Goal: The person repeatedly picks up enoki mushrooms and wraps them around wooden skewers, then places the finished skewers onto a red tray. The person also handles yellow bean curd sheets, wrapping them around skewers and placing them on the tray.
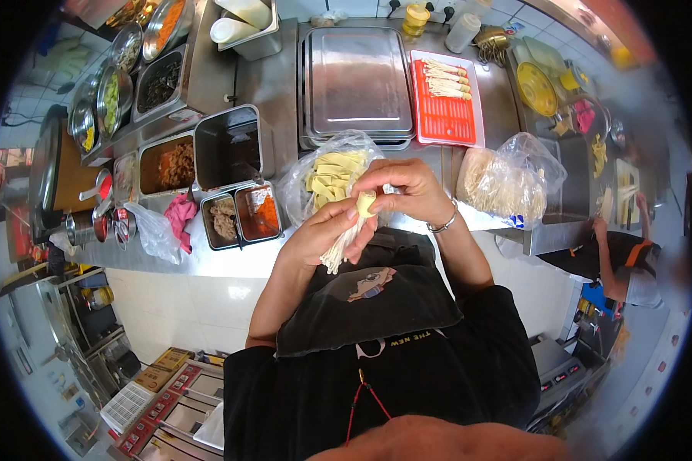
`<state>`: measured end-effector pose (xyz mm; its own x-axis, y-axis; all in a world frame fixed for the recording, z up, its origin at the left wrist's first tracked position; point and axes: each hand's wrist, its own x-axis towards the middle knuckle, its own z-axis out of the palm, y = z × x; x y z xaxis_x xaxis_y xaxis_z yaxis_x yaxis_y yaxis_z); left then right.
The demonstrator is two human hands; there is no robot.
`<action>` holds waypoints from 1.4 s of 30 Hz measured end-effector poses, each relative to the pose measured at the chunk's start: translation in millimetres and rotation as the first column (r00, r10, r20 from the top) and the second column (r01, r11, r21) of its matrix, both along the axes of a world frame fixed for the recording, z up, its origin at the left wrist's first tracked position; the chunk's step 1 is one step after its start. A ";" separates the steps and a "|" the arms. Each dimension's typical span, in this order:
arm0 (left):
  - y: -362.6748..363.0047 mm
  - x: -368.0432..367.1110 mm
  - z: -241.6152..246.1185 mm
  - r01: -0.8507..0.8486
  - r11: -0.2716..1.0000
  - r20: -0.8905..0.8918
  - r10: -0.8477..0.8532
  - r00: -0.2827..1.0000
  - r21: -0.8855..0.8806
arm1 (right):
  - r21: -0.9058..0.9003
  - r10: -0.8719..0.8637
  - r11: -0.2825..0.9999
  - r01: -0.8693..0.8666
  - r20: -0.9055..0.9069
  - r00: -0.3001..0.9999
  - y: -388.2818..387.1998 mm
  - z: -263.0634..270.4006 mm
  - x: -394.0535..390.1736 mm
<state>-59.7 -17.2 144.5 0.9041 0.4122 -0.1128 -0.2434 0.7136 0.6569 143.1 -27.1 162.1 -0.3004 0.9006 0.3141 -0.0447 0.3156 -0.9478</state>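
My left hand grips a small bundle of enoki mushrooms, its thin caps pointing down toward my apron. Around the bundle's upper end runs a pale yellow strip, which looks like tofu skin. Bent over from the right, my right hand pinches this wrapped end between thumb and fingers. Just beyond my hands, an open clear plastic bag holds more flat yellow strips. Loose enoki fills another plastic bag to the right. Several wrapped enoki bundles lie on a red slotted tray with a white rim.
A lidded steel tray stands behind the strips. Leftward are a deep steel container, a two-part container of fillings and a pink cloth. Thin sticks lie near the red tray. Another person works by the sink.
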 end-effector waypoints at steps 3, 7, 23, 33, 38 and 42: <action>-3.7 12.4 1.1 -0.217 0.969 -0.132 0.232 0.964 0.120 | -0.057 -0.037 0.998 0.034 -0.043 0.998 -4.0 -11.4 3.0; -2.5 17.7 -19.4 -0.395 0.844 -0.176 0.479 0.860 0.364 | -0.086 -0.209 0.971 0.224 0.149 0.966 -13.0 -25.4 4.5; 13.6 27.8 -56.0 -0.314 0.823 -0.347 0.501 0.793 0.473 | 0.162 -0.280 0.497 0.853 0.960 -0.019 -50.3 -258.7 126.0; 19.2 28.9 -57.4 -0.420 0.837 -0.311 0.528 0.790 0.351 | 0.055 -0.169 0.468 0.882 0.985 0.028 -46.8 -291.6 139.7; 17.4 27.3 -50.8 -0.442 0.839 -0.305 0.532 0.790 0.318 | 0.014 -0.111 0.444 0.896 0.993 0.039 -47.5 -292.6 140.2; 13.7 26.7 -51.2 -0.461 0.829 -0.275 0.545 0.792 0.317 | -0.030 -0.058 0.496 0.868 0.996 0.067 -46.7 -288.9 140.0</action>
